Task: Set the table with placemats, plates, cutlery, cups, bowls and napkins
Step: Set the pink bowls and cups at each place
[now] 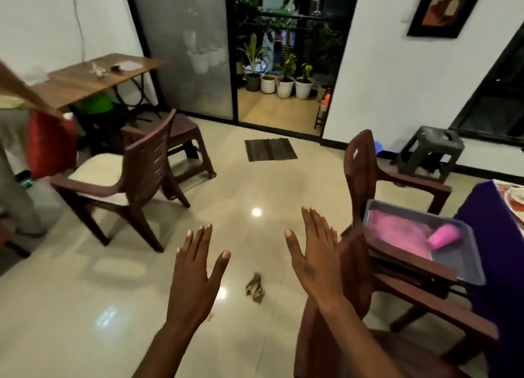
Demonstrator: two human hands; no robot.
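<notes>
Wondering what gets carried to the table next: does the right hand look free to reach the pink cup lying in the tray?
Probably yes. The right hand is open and holds nothing, and the pink cup lies uncovered in the grey tray on the chair to its right; only the chair's armrest runs between them.

Two bare forearms enter from the bottom edge of the view, with no sleeve, cuff, watch, bracelet or ring showing anywhere along them. The left hand (pixel 195 267) has long slender fingers with short, pale, neatly trimmed nails; the thumbnail shows plainly. The right hand (pixel 314 253) is of the same build, its nails likewise short and unpainted. On the back of the right hand sits a small darker mark, roughly oval, near the middle. Both wrists are slim and uncovered.
</notes>
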